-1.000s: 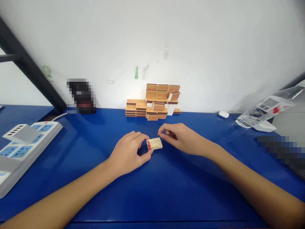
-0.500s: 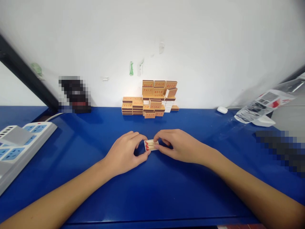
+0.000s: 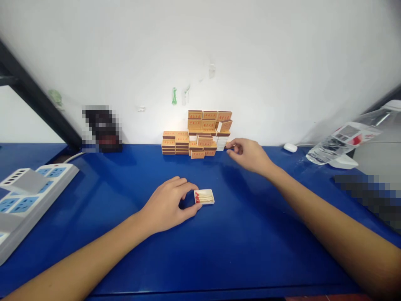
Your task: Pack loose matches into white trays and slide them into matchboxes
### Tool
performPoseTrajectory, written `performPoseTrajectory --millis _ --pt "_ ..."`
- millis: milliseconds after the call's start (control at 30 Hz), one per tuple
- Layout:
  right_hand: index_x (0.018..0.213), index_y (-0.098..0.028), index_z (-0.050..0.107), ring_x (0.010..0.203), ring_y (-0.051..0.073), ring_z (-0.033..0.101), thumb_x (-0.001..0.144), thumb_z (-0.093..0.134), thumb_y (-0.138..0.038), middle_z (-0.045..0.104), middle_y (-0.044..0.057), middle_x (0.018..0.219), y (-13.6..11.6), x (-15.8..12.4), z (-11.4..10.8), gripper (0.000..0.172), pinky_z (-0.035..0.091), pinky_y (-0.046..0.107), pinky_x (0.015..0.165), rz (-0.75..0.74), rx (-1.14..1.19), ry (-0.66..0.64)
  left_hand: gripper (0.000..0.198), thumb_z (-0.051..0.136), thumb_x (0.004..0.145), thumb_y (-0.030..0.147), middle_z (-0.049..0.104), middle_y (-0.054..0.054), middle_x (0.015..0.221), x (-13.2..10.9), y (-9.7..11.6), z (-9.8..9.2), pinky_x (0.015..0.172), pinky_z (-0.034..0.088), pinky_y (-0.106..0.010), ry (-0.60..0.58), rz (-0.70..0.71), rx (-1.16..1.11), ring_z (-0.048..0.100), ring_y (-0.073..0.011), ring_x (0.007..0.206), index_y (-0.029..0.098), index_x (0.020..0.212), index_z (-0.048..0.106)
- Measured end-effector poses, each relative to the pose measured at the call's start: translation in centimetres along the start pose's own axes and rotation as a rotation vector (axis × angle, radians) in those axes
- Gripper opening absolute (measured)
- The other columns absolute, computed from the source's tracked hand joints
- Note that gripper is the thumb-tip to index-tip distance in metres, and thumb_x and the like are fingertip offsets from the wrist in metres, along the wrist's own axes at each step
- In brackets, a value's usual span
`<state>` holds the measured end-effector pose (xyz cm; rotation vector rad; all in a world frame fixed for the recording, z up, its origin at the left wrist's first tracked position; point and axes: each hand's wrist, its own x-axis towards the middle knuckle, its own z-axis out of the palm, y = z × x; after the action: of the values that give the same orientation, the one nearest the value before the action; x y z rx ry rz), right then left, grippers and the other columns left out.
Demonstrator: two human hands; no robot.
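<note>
A white matchbox tray [image 3: 211, 200] lies on the blue table with red-tipped matches [image 3: 205, 197] in it. My left hand [image 3: 171, 205] grips the tray's left end between thumb and fingers. Farther back, my right hand [image 3: 249, 154] has its thumb and fingers closed at a matchbox sleeve [image 3: 227, 144] beside the right foot of a stack of matchboxes. Most of that piece is hidden by the fingers. The stack of orange matchboxes [image 3: 209, 124] stands against the wall, with several upright on top and lower flat piles at the left.
A white power strip [image 3: 40, 209] with a plugged-in adapter sits at the left. Blurred dark objects [image 3: 103, 129] stand at the back left and lie at the right. A clear plastic bottle [image 3: 338, 140] leans at the back right, near a small white case [image 3: 290, 147].
My right hand has left the tray and moved back to the right side of the stack. My left hand stays on the tray, and the matches are now fully visible.
</note>
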<state>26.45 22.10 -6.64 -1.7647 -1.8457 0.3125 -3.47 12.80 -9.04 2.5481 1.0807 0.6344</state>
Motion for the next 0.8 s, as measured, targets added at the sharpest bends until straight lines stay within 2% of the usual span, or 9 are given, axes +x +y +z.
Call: performPoseTrajectory --millis 67,100,167,333,433,533,600,700,800 --pt "0.094 -0.017 0.073 0.070 0.016 0.056 0.087 0.071 -0.025 0.067 0.004 0.079 1.5 2.3 -0.1 0.011 0.040 0.027 0.063 0.162 -0.001 0.058 0.027 0.068 0.097 0.041 0.058 0.000 0.080 0.1 0.0 0.1 0.075 0.044 -0.035 0.008 -0.016 0.001 0.054 -0.0190 0.077 0.023 0.116 0.071" --pt "0.088 -0.016 0.072 0.065 0.017 0.055 0.089 0.070 -0.027 0.065 0.005 0.072 1.9 3.2 0.0 0.012 0.039 0.027 0.058 0.241 0.009 0.063 0.028 0.068 0.097 0.042 0.058 0.000 0.080 0.2 0.0 0.2 0.075 0.044 -0.035 0.014 -0.025 0.002 0.054 -0.0192 0.077 0.023 0.117 0.071" --pt "0.077 -0.015 0.068 0.053 0.015 0.050 0.093 0.067 -0.033 0.059 0.004 0.057 2.4 4.2 0.4 0.024 0.035 0.027 0.049 0.363 0.046 0.035 0.030 0.069 0.097 0.044 0.058 0.000 0.079 0.5 0.1 0.6 0.075 0.045 -0.036 0.028 -0.043 0.006 0.054 -0.0202 0.077 0.023 0.117 0.072" --pt "0.069 -0.018 0.059 0.038 0.010 0.037 0.088 0.074 -0.035 0.050 -0.002 0.046 1.8 4.4 0.1 0.030 0.024 0.025 0.038 0.506 0.204 -0.014 0.038 0.070 0.096 0.048 0.062 -0.001 0.086 1.0 0.4 1.2 0.083 0.048 -0.039 0.034 -0.037 0.008 0.057 -0.0214 0.084 0.023 0.125 0.071" --pt "0.069 -0.019 0.056 0.039 0.009 0.037 0.087 0.076 -0.036 0.047 -0.004 0.046 1.6 3.0 -1.7 0.032 0.026 0.024 0.038 0.490 0.324 0.051 0.052 0.072 0.094 0.054 0.064 -0.003 0.095 1.2 0.5 0.9 0.088 0.050 -0.041 0.046 -0.060 0.005 0.059 -0.0225 0.091 0.022 0.134 0.066" --pt "0.070 -0.019 0.057 0.042 0.008 0.039 0.088 0.074 -0.040 0.049 -0.004 0.050 0.8 -0.3 -3.1 0.033 0.028 0.022 0.040 0.393 0.479 0.053 0.056 0.070 0.094 0.057 0.065 -0.005 0.106 1.9 0.4 0.0 0.090 0.052 -0.042 0.075 -0.072 -0.013 0.060 -0.0238 0.099 0.023 0.138 0.063" --pt "0.073 -0.018 0.062 0.044 0.008 0.042 0.087 0.075 -0.043 0.055 -0.002 0.054 -0.6 -2.9 -3.0 0.032 0.029 0.021 0.040 0.302 0.581 -0.054 0.060 0.069 0.095 0.057 0.066 -0.006 0.113 2.9 0.2 -0.7 0.089 0.053 -0.040 0.121 -0.065 -0.051 0.061 -0.0220 0.098 0.024 0.143 0.058" --pt "0.077 -0.017 0.068 0.045 0.008 0.045 0.084 0.076 -0.048 0.061 0.000 0.058 -3.2 -6.2 -1.7 0.033 0.031 0.021 0.039 0.182 0.688 -0.239 0.064 0.074 0.092 0.053 0.067 -0.006 0.118 4.5 -0.2 -1.3 0.089 0.052 -0.038 0.215 -0.025 -0.054 0.061 -0.0210 0.099 0.024 0.146 0.055" --pt "0.080 -0.018 0.068 0.049 0.009 0.050 0.080 0.080 -0.053 0.067 0.001 0.069 -4.8 -7.9 -0.6 0.037 0.036 0.021 0.040 0.090 0.811 -0.344 0.041 0.076 0.092 0.044 0.071 -0.005 0.108 5.5 -0.3 -1.4 0.086 0.051 -0.037 0.234 0.030 -0.030 0.062 -0.0211 0.096 0.022 0.126 0.068"
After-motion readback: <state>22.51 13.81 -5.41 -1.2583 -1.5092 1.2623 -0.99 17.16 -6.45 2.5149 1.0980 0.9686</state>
